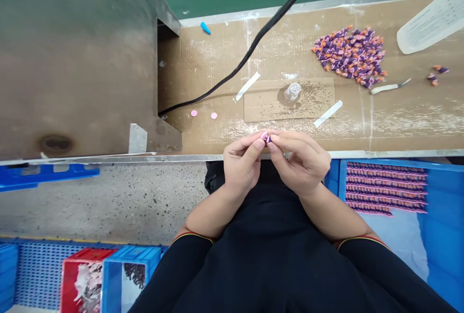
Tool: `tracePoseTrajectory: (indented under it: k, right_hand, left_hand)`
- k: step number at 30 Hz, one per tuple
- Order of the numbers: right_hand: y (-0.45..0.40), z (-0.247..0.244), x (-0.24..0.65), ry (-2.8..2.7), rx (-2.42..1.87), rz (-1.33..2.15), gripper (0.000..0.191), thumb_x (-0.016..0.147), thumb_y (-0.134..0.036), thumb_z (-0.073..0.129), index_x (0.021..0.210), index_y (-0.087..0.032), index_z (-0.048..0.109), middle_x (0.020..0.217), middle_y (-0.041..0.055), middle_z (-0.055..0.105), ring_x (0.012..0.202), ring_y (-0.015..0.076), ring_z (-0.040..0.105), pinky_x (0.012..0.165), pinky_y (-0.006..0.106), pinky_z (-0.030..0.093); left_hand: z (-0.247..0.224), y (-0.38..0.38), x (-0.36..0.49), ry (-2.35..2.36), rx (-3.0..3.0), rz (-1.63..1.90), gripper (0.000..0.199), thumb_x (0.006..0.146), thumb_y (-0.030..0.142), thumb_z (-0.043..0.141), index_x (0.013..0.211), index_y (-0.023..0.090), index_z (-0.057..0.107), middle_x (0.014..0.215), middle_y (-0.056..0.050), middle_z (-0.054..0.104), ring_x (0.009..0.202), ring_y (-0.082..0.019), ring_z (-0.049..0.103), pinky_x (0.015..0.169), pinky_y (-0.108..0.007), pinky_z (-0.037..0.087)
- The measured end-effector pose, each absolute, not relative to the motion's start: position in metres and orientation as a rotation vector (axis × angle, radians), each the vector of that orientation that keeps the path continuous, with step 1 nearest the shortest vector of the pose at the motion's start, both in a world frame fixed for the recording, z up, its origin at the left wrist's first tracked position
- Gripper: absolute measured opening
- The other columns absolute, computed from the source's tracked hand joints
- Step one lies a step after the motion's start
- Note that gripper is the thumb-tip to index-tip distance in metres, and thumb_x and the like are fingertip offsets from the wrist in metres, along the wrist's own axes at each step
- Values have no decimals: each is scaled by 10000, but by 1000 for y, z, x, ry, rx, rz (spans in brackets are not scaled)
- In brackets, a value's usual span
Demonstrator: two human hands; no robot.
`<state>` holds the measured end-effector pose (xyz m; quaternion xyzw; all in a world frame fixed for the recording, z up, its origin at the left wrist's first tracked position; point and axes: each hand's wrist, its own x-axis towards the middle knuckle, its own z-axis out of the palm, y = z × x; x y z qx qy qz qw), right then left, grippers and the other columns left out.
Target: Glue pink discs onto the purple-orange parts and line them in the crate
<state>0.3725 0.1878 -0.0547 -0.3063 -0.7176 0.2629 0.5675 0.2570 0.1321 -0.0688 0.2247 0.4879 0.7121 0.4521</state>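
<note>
Over the front edge of the table, my left hand (239, 163) pinches a small pink disc (264, 135) between thumb and fingers. My right hand (303, 162) pinches a small purple figure piece (268, 140) right against the disc; fingertips hide most of both. Just beyond my hands lies a speckled cardboard piece (259, 107) with a small clear cup (292, 91) standing on it. Two loose pink discs, one nearer the cup (214, 115) and one farther left (194, 113), lie on the table. A pile of purple, pink and orange pieces (350, 54) sits at the back right.
A metal housing (79, 61) fills the left, and a black cable (250, 56) crosses from it. At right are a brush (387, 88) and a translucent bottle (431, 18). A blue crate (442, 226) below holds rows of finished-looking pieces (386, 187). A blue cap (205, 28) lies at the back.
</note>
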Motion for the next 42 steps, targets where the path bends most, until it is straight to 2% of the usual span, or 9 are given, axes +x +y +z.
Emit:
tracePoseTrajectory:
  k: [6,10,15,22,28,32,35,39,42]
  right_hand:
    - [187,-55,374,-1671,-715,629,239,974,-122,801,1112,-317,803,1056,11,871,948,233,865,801,375,759]
    - [185,-54,374,-1673,-757,640,177,981,-160,803,1065,-317,803,1045,10,870,939,241,867,776,379,764]
    - [184,-50,375,-1642,-761,668,203,962,-132,809,1059,-311,797,1026,19,872,924,237,869,765,365,759]
    - [183,-50,376,-1661,-805,693,161,956,-164,798,997,-320,804,1000,9,869,900,249,866,782,391,761]
    - [187,-51,377,-1627,-725,719,218,957,-136,807,1053,-332,807,982,-9,863,930,246,866,802,389,762]
    - [188,-53,378,-1634,-726,753,212,961,-150,805,1050,-342,810,991,-11,862,934,260,867,841,428,770]
    - [186,-53,376,-1649,-748,734,185,969,-166,801,1045,-334,808,991,-6,866,939,256,868,813,413,769]
    - [189,-51,381,-1694,-781,710,107,1007,-214,774,1020,-316,806,998,11,872,919,241,863,779,390,751]
    - [208,-48,403,-1820,-767,775,104,1033,-227,753,1048,-308,817,1021,17,873,904,223,851,809,374,724]
  left_hand:
    - [-69,134,261,1212,678,1851,165,889,494,933,986,367,890,1099,-3,879,1071,-193,846,1035,-388,710]
    - [-69,133,263,1293,738,1878,169,897,516,919,973,368,890,1080,-7,878,1049,-208,849,1015,-420,720]
    - [-71,133,265,1286,778,1918,116,920,469,909,989,379,890,1077,0,877,1031,-181,846,1005,-380,712]
    - [-76,133,268,1413,848,1962,125,933,481,890,980,366,887,1059,-4,877,1021,-195,852,975,-395,724]
    - [-79,128,265,1346,990,1914,157,1030,434,783,1153,394,873,1194,-14,869,1151,-207,835,1077,-426,694]
    - [-80,126,266,1366,946,1893,168,1019,480,790,1122,383,878,1175,-22,871,1138,-222,838,1073,-455,697]
    - [-81,127,269,1378,924,1889,183,1014,493,793,1122,372,879,1170,-29,870,1142,-227,836,1075,-456,693]
    - [-81,132,262,1352,1016,1868,180,1042,469,757,1135,370,875,1172,-33,866,1143,-226,829,1058,-447,691]
    - [-83,136,247,1339,1164,1814,206,1053,447,739,1188,355,865,1237,-58,846,1159,-225,806,954,-388,696]
